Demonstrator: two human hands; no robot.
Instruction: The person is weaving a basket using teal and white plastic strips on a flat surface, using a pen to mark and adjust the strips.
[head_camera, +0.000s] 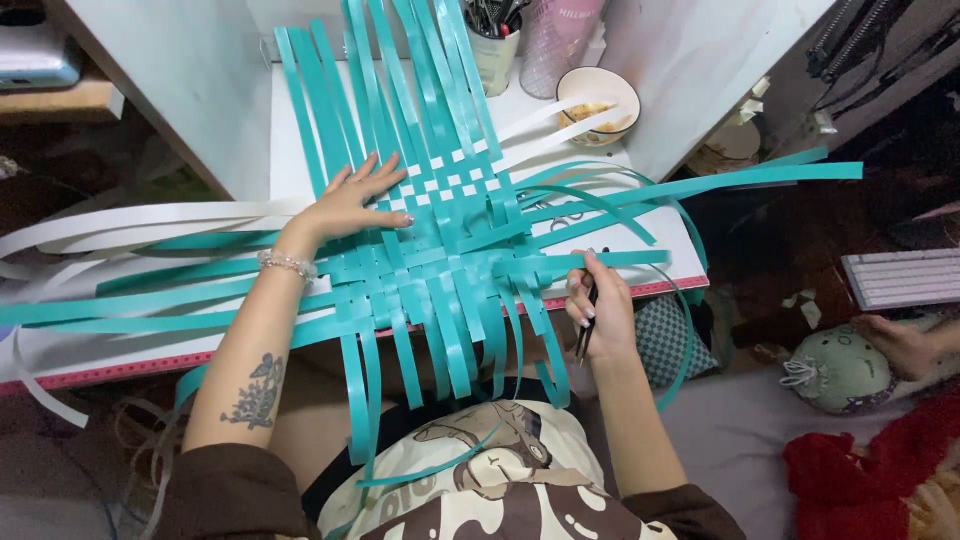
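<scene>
White bowl (598, 104) at the bench's (300, 140) far right corner. Left of the bowl, just beside it: pink patterned tumbler (556, 40), then pale cup of dark tools (494, 50). Right of the bowl, well apart: white keyboard (900, 278). Below the keyboard: green stuffed toy (842, 368), red cloth (870, 470).

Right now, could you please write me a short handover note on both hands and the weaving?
Left hand: flat, fingers spread, pressing on the woven mat of teal strips.
Right hand: closed on a thin dark tool at the mat's right edge, by a teal strip.
Mat lies on the white table; cup and bowl behind.
Done: centre interlaced, with some white strips.
Left: long loose ends on all sides remain unwoven.
</scene>
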